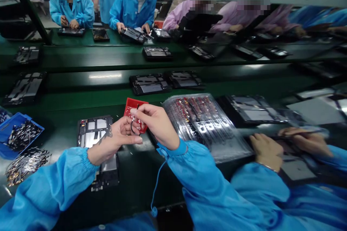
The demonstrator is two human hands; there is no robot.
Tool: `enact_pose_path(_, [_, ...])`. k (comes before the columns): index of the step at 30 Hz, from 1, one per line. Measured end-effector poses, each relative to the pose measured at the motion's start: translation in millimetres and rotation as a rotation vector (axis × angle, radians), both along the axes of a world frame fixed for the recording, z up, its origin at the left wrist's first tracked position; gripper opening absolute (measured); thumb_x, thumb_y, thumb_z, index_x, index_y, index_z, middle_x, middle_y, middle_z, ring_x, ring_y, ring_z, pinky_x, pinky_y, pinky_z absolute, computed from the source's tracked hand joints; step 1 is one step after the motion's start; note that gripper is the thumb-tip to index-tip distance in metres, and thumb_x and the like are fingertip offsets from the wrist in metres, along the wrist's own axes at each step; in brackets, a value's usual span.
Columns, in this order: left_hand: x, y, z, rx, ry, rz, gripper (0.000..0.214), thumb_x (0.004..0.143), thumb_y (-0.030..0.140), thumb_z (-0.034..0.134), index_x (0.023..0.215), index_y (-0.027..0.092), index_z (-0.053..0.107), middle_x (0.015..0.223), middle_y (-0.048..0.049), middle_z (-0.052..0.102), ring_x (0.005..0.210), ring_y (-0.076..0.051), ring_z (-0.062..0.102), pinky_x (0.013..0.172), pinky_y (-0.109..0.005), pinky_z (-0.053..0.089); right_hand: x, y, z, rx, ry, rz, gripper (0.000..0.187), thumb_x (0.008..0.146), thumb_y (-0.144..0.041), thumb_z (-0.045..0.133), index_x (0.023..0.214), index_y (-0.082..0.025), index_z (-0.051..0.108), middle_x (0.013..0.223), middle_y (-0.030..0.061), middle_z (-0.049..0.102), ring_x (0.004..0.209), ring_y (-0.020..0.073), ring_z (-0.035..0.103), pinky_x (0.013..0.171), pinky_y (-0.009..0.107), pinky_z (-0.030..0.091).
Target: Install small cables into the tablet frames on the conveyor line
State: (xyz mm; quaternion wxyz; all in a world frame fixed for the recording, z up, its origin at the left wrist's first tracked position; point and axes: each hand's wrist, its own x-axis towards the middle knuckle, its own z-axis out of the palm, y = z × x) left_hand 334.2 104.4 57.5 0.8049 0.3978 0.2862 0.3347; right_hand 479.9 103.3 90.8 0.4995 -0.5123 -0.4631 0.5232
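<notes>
Both my hands hold a small red circuit board [133, 109] above the green bench. My left hand [117, 140] pinches its lower edge and a short black cable loop [132, 126]. My right hand [155, 123] grips the board from the right, fingers curled over its top. Under my left wrist lies an open tablet chassis [95, 133], black with silver panels. A clear plastic tray [206, 122] of more red boards sits just right of my hands.
A blue bin [16, 135] of small cable parts and a loose pile [23, 164] sit at the left. More tablet chassis [150, 83] lie on the conveyor. A neighbour's hands [267, 151] work at the right. Several people work across the line.
</notes>
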Motion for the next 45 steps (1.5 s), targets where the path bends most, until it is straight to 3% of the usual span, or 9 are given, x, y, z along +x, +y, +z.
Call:
enact_pose_path(10, [-2.3,2.7,-7.1,0.126,0.156,0.048,0.032,0.065,0.022,0.081,0.090,0.016,0.062,0.066,0.0012,0.069,0.062,-0.013,0.065,0.070,-0.029,0.052,0.4,4.0,-8.5,0.029,-0.152,-0.084,0.030,0.073,-0.043,0.072,0.058,-0.018,0.062,0.053,-0.0020,0.057,0.050,0.0109,0.048,0.052,0.025,0.037])
enact_pose_path(15, [-0.6,9.6,-19.8,0.164,0.193,0.116,0.037,0.057,0.020,0.083,0.085,0.017,0.061,0.060,0.0035,0.067,0.056,-0.011,0.061,0.061,-0.025,0.047,0.5,7.6,-18.0,0.006,-0.132,-0.095,0.033,0.069,-0.045,0.075,0.058,-0.018,0.061,0.053,-0.0027,0.056,0.049,0.0101,0.046,0.049,0.024,0.036])
enact_pose_path(19, [-0.7,12.2,-25.2,0.170,0.192,0.086,0.039,0.055,0.014,0.083,0.086,0.018,0.060,0.060,0.0046,0.066,0.059,-0.011,0.062,0.063,-0.024,0.048,-0.1,7.9,-20.5,0.009,-0.107,-0.112,0.034,0.068,-0.046,0.076,0.057,-0.018,0.061,0.053,-0.0030,0.054,0.051,0.0103,0.046,0.050,0.023,0.036])
enact_pose_path(27, [-1.5,5.1,-21.3,0.114,0.117,0.089,0.045,0.055,0.012,0.083,0.093,0.018,0.060,0.066,0.0032,0.066,0.066,-0.012,0.064,0.067,-0.025,0.050,-2.7,6.1,-18.2,0.009,-0.056,-0.107,0.031,0.070,-0.042,0.075,0.057,-0.018,0.061,0.052,-0.0039,0.053,0.049,0.0094,0.044,0.049,0.023,0.035])
enact_pose_path(35, [-4.0,8.0,-24.5,0.138,0.100,0.057,0.033,0.060,0.016,0.083,0.087,0.017,0.064,0.071,0.0018,0.065,0.067,-0.011,0.062,0.069,-0.025,0.051,-3.3,4.0,-17.4,-0.009,-0.024,-0.078,0.033,0.069,-0.044,0.077,0.058,-0.018,0.060,0.053,-0.0036,0.054,0.050,0.0099,0.046,0.051,0.023,0.037])
enact_pose_path(38, [-4.5,14.2,-20.9,0.159,0.136,0.030,0.030,0.061,0.018,0.082,0.088,0.017,0.068,0.082,-0.0034,0.071,0.079,-0.016,0.066,0.076,-0.029,0.052,1.7,5.5,-21.0,-0.048,-0.027,-0.024,0.033,0.070,-0.044,0.076,0.059,-0.017,0.061,0.055,-0.0028,0.056,0.051,0.0099,0.047,0.052,0.024,0.037])
enact_pose_path(42, [-2.9,23.8,-15.2,0.178,0.246,0.127,0.018,0.070,0.029,0.075,0.080,0.015,0.073,0.082,-0.0050,0.074,0.079,-0.018,0.066,0.079,-0.031,0.052,9.8,13.2,-31.0,-0.062,-0.049,-0.004,0.034,0.069,-0.046,0.076,0.060,-0.016,0.062,0.053,-0.0041,0.053,0.049,0.0079,0.043,0.049,0.022,0.033])
enact_pose_path(45, [-0.5,30.0,-18.5,0.170,0.290,0.176,0.016,0.066,0.030,0.075,0.072,0.015,0.073,0.074,-0.0039,0.073,0.074,-0.018,0.066,0.076,-0.030,0.052,13.1,18.1,-39.8,-0.061,-0.111,-0.017,0.036,0.072,-0.049,0.072,0.064,-0.015,0.063,0.053,-0.0043,0.052,0.046,0.0076,0.042,0.047,0.022,0.033])
